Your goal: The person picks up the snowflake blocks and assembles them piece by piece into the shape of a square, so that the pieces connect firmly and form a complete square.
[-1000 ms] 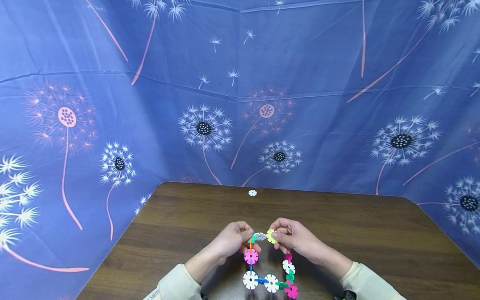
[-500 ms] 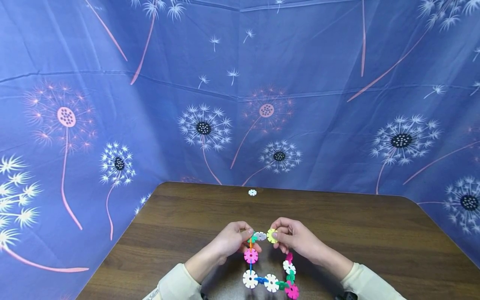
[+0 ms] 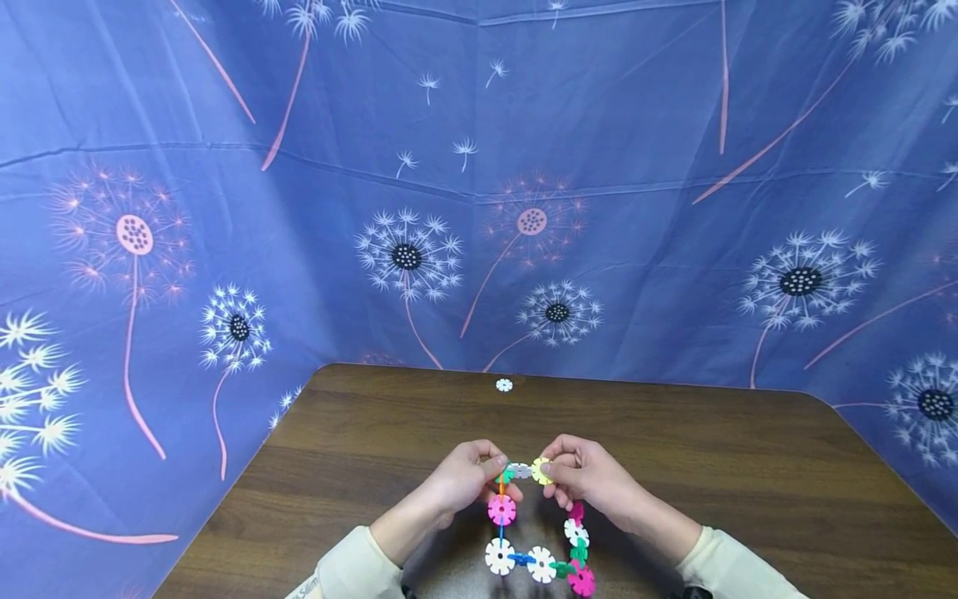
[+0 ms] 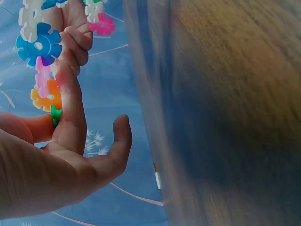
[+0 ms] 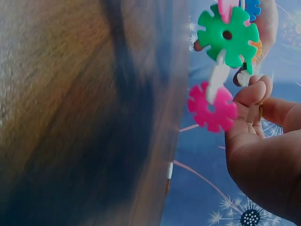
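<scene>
My left hand (image 3: 462,478) pinches a green snowflake disc (image 3: 505,477), which shows as a sliver between thumb and finger in the left wrist view. A greyish-white disc (image 3: 521,471) is slotted to that green one. On the other side, my right hand (image 3: 591,476) pinches a yellow snowflake disc (image 3: 539,472) by its edge. White and yellow discs meet edge to edge; whether they interlock I cannot tell. From the green disc hangs a chain of orange, pink (image 3: 501,510), blue, white (image 3: 499,556) and green discs, curving round to a pink disc (image 3: 575,512) under my right hand.
A loose white snowflake disc (image 3: 505,385) lies near the far edge of the brown wooden table (image 3: 389,416). Behind the table hangs a blue cloth (image 3: 636,208) printed with dandelions.
My right hand has brought the yellow disc slightly left, closing the small gap to the white disc. The left hand and the hanging chain have barely moved.
</scene>
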The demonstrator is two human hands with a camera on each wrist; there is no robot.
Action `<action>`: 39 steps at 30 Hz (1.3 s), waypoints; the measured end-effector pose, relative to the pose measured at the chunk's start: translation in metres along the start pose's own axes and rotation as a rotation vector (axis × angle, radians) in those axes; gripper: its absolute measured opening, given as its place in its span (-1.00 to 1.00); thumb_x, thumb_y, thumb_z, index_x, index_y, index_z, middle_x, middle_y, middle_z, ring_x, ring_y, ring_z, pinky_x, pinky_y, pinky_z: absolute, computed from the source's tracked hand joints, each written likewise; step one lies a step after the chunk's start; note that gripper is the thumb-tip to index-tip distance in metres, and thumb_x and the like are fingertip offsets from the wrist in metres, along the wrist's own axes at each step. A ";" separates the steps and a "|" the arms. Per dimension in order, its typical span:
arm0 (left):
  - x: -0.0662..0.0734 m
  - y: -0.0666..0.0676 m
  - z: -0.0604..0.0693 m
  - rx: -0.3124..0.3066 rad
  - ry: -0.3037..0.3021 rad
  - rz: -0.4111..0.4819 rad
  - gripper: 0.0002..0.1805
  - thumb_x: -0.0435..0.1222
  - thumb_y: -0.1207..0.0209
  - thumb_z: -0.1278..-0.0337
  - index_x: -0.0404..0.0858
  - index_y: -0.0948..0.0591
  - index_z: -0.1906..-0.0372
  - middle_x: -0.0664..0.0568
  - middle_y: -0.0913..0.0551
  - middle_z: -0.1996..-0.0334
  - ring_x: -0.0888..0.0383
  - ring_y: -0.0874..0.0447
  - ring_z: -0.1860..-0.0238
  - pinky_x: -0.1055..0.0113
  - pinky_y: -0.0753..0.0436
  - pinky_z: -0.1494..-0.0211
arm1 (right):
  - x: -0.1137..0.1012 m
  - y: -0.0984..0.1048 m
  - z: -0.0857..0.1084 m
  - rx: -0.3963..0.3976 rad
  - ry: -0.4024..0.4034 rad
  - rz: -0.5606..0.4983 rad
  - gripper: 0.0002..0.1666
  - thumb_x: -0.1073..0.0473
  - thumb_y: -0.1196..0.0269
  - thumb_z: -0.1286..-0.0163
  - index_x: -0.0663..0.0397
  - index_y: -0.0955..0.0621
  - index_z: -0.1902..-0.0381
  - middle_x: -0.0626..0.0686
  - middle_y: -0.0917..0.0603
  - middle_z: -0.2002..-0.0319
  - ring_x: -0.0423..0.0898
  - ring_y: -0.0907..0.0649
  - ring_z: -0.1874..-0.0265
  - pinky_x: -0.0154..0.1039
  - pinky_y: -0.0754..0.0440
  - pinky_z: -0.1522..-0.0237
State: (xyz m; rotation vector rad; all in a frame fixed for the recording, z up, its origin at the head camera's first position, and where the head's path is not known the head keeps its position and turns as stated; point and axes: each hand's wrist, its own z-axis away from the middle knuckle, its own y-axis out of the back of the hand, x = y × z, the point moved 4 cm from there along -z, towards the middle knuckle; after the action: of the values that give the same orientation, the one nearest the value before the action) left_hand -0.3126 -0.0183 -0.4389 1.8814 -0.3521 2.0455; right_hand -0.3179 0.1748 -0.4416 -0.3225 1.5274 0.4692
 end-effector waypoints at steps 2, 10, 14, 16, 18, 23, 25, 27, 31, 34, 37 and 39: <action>0.001 0.000 0.000 0.008 -0.011 0.001 -0.82 -0.34 0.01 -0.55 -0.38 -0.52 0.20 -0.26 -0.75 0.47 0.24 -0.62 0.60 0.42 -0.53 0.44 | 0.000 0.000 0.000 0.007 -0.009 -0.023 -0.71 0.26 -0.23 -0.47 0.39 -0.44 0.05 0.10 -0.69 0.48 -0.20 -0.57 0.61 -0.32 -0.58 0.50; 0.000 -0.002 -0.001 0.028 -0.035 0.002 -0.82 -0.36 0.00 -0.53 -0.39 -0.52 0.21 -0.26 -0.75 0.47 0.21 -0.66 0.58 0.43 -0.56 0.45 | 0.002 -0.002 -0.001 0.017 -0.012 -0.048 -0.74 0.33 -0.17 -0.48 0.47 -0.38 0.06 0.13 -0.71 0.47 -0.19 -0.58 0.61 -0.33 -0.58 0.50; -0.001 -0.003 -0.001 0.035 -0.036 -0.003 -0.82 -0.36 0.00 -0.54 -0.39 -0.52 0.21 -0.28 -0.75 0.47 0.20 -0.66 0.58 0.40 -0.57 0.43 | 0.002 -0.003 -0.002 0.024 -0.014 -0.067 -0.74 0.36 -0.16 -0.48 0.49 -0.36 0.06 0.14 -0.72 0.47 -0.20 -0.59 0.60 -0.32 -0.61 0.48; -0.002 -0.004 -0.001 0.041 -0.041 -0.011 -0.82 -0.35 0.01 -0.55 -0.39 -0.51 0.21 -0.27 -0.75 0.47 0.20 -0.64 0.60 0.40 -0.56 0.44 | 0.001 -0.004 -0.002 0.033 -0.014 -0.073 -0.75 0.36 -0.17 -0.47 0.46 -0.37 0.08 0.15 -0.73 0.47 -0.20 -0.60 0.60 -0.31 -0.62 0.48; -0.002 -0.004 -0.001 0.043 -0.047 -0.012 -0.81 -0.35 0.02 -0.56 -0.39 -0.50 0.20 -0.27 -0.74 0.48 0.20 -0.66 0.58 0.39 -0.56 0.44 | 0.001 -0.004 -0.002 0.036 -0.010 -0.075 -0.76 0.34 -0.19 -0.47 0.42 -0.38 0.09 0.15 -0.73 0.46 -0.19 -0.62 0.60 -0.31 -0.63 0.47; -0.002 -0.005 -0.001 0.054 -0.055 -0.007 -0.82 -0.35 0.04 -0.57 -0.38 -0.46 0.22 -0.27 -0.73 0.51 0.21 -0.65 0.61 0.41 -0.52 0.49 | 0.000 -0.006 -0.001 0.030 0.018 -0.083 -0.73 0.31 -0.21 -0.46 0.41 -0.38 0.09 0.18 -0.74 0.45 -0.17 -0.65 0.59 -0.30 -0.65 0.46; -0.002 -0.006 0.000 0.059 -0.057 -0.001 -0.83 -0.37 0.05 -0.57 -0.37 -0.44 0.24 -0.28 -0.73 0.52 0.21 -0.63 0.64 0.42 -0.50 0.51 | 0.000 -0.007 0.000 0.028 0.024 -0.086 -0.72 0.31 -0.22 -0.46 0.42 -0.38 0.09 0.19 -0.74 0.45 -0.17 -0.66 0.59 -0.30 -0.66 0.46; -0.001 -0.008 0.001 0.060 -0.059 0.004 -0.84 -0.38 0.06 -0.56 -0.36 -0.42 0.24 -0.29 -0.73 0.53 0.21 -0.63 0.64 0.42 -0.49 0.53 | 0.001 -0.008 -0.001 0.026 0.032 -0.081 -0.71 0.31 -0.22 -0.46 0.44 -0.37 0.09 0.20 -0.74 0.45 -0.16 -0.67 0.59 -0.30 -0.66 0.47; 0.002 -0.010 0.002 0.066 -0.072 -0.030 -0.83 -0.36 0.04 -0.57 -0.36 -0.44 0.23 -0.24 -0.73 0.53 0.21 -0.65 0.63 0.39 -0.50 0.51 | 0.002 -0.006 -0.001 0.027 0.033 -0.080 -0.74 0.29 -0.21 -0.48 0.38 -0.38 0.11 0.20 -0.75 0.43 -0.16 -0.68 0.58 -0.29 -0.66 0.46; 0.005 -0.009 0.002 0.056 -0.080 -0.034 -0.82 -0.34 0.03 -0.57 -0.37 -0.46 0.22 -0.25 -0.74 0.50 0.21 -0.63 0.63 0.38 -0.50 0.49 | 0.001 -0.004 -0.001 0.017 0.033 -0.091 -0.74 0.27 -0.20 -0.50 0.36 -0.38 0.10 0.20 -0.74 0.42 -0.17 -0.67 0.57 -0.29 -0.67 0.44; 0.005 -0.008 0.000 0.032 -0.073 -0.018 -0.81 -0.33 0.02 -0.56 -0.38 -0.48 0.21 -0.28 -0.74 0.47 0.21 -0.59 0.63 0.38 -0.50 0.46 | -0.001 -0.002 -0.001 -0.010 0.030 -0.095 -0.75 0.24 -0.15 -0.54 0.37 -0.39 0.07 0.19 -0.73 0.40 -0.17 -0.67 0.55 -0.28 -0.67 0.41; 0.004 -0.006 -0.001 0.024 -0.066 -0.016 -0.80 -0.33 0.02 -0.56 -0.39 -0.50 0.20 -0.29 -0.75 0.45 0.21 -0.57 0.62 0.37 -0.51 0.44 | -0.002 -0.001 -0.001 -0.022 0.029 -0.086 -0.74 0.22 -0.12 -0.57 0.38 -0.39 0.04 0.19 -0.73 0.38 -0.16 -0.67 0.53 -0.27 -0.67 0.40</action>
State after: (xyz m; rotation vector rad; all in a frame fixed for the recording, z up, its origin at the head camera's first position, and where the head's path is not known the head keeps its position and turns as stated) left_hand -0.3108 -0.0121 -0.4356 1.9632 -0.3284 1.9895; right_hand -0.3181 0.1739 -0.4392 -0.4113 1.5307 0.4156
